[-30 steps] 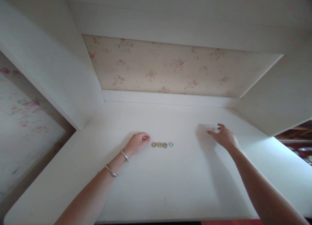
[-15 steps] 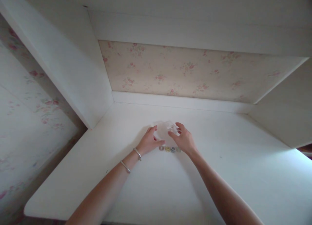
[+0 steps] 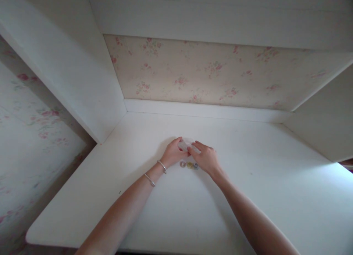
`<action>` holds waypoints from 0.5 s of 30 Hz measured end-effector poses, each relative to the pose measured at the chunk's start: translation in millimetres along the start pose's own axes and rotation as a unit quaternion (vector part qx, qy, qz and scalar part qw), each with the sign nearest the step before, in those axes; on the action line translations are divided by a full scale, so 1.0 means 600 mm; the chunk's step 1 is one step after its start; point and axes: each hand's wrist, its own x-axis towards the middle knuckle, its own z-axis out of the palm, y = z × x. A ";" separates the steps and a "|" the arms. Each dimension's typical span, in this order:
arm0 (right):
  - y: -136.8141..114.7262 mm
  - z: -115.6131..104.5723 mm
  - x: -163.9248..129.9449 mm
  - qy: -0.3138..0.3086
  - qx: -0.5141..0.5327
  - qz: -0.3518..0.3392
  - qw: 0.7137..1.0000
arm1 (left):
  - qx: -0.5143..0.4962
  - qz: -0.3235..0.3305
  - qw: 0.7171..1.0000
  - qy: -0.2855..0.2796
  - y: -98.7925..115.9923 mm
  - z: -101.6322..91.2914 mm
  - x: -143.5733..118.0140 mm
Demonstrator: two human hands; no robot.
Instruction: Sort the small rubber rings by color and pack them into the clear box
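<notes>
Both hands meet over the middle of a white desk (image 3: 176,218). My left hand (image 3: 173,155) and my right hand (image 3: 206,158) each pinch one side of a small clear plastic bag (image 3: 188,144), held just above the surface. Right below the hands lies a short row of small coloured rings (image 3: 189,165): pinkish, yellow and grey-green ones show, and the right end of the row is hidden under my right hand. Two thin silver bangles (image 3: 156,173) sit on my left wrist.
The desk sits in a white alcove with side panels left (image 3: 68,74) and right (image 3: 322,126) and a low white ledge (image 3: 204,109) at the back under floral wallpaper (image 3: 209,74). The desk's rounded front-left corner (image 3: 30,236) drops off to the floor.
My right hand brought the clear bag from the right side of the desk to the middle. My left hand left the rings and took hold of the bag's other side.
</notes>
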 end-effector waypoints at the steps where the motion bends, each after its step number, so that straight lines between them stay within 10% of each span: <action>1: -0.001 0.001 -0.002 0.003 -0.006 -0.007 1.000 | 0.009 0.010 1.000 0.002 0.001 -0.001 -0.001; 15: -0.014 0.006 -0.014 0.024 -0.039 -0.059 0.997 | 0.063 0.026 0.997 0.026 0.006 -0.005 -0.009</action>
